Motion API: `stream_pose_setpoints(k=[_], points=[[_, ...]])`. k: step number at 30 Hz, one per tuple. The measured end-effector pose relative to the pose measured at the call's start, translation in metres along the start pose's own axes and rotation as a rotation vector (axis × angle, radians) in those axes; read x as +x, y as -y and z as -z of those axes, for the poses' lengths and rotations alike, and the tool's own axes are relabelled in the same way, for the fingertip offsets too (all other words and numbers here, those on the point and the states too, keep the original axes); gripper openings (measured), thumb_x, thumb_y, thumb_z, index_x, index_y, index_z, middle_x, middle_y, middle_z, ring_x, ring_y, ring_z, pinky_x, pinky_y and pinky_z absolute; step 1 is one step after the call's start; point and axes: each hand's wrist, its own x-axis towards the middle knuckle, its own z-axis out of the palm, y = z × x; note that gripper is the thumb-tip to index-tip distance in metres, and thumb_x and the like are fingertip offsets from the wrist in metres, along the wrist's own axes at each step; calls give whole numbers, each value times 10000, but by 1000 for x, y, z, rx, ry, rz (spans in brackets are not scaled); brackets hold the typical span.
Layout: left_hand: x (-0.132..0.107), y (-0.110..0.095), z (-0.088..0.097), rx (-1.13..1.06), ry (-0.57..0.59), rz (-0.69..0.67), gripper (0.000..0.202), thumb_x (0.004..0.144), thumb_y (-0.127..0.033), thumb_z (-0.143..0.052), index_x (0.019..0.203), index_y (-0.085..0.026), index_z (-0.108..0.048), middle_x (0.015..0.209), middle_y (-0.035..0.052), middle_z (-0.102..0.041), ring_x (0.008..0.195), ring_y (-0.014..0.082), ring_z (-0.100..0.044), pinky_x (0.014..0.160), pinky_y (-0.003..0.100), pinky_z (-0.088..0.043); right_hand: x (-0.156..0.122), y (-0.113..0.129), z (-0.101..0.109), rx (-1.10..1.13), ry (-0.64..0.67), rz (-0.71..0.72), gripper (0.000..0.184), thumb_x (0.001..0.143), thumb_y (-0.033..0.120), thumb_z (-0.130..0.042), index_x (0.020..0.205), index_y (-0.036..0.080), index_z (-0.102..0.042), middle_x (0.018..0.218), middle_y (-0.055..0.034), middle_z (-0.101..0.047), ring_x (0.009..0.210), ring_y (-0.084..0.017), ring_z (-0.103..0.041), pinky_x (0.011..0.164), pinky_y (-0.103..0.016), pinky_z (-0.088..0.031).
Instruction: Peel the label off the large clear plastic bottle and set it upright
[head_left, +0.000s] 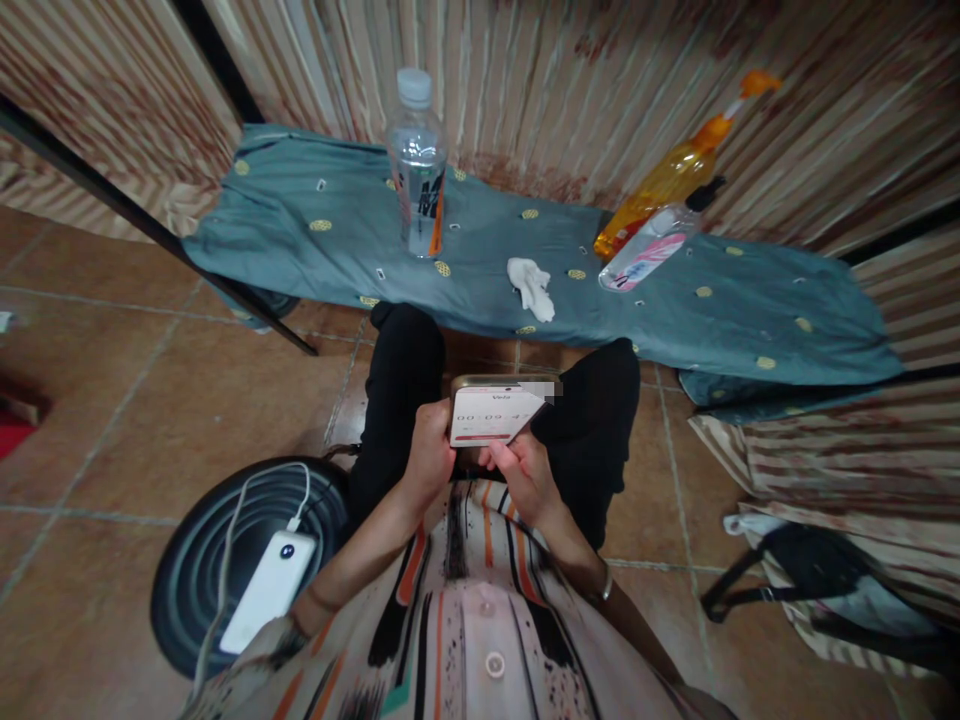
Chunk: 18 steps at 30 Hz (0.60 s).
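Note:
A smartphone (487, 420) is held above my lap, its lit screen showing a running-time display. My left hand (431, 450) wraps round the phone's left edge. On the lower right side my right hand (525, 475) grips it too, with the thumb at the bottom of the screen. The fingers behind the phone are hidden. Beyond my knees, a crumpled white tissue (531, 287) lies on a bench with a teal patterned cloth (480, 240). A clear plastic bottle (418, 170) with a pale cap stands upright on that cloth.
At the bench's right part are an orange pump bottle (664, 180) and a clear bottle with a pink label (649, 245). To my left, a white power bank (270, 590) with a cable rests on a round black stool (176, 590). A dark bag (817, 570) lies at right.

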Motion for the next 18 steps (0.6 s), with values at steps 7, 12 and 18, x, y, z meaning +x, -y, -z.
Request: stream_pose_setpoints(k=[7,12,18], points=[[3,5,-1,-2,-11,-32,143,813,-258,-697,747,-135,-730,647,12,-697,528,129,-533,515,228,-405,2,-2,-1,-28,-13,11,322,901,415,-509,674,215,-618,665,-31,-695,642,-172,-646,627,-264,-490],[3,10,-2,-21,-6,-25,217,880,-271,-609,760,-134,-728,628,13,-687,510,128,-526,506,228,-398,2,-2,-1,-46,-13,26,314,904,399,-492,686,215,-622,671,-28,-693,647,-169,-644,642,-262,-492],[3,12,-2,-30,-4,-11,192,866,-265,-629,769,-133,-729,619,12,-684,519,130,-537,517,230,-406,3,1,0,-59,-11,43,333,907,402,-474,654,221,-591,680,-30,-694,662,-172,-650,661,-265,-496]])
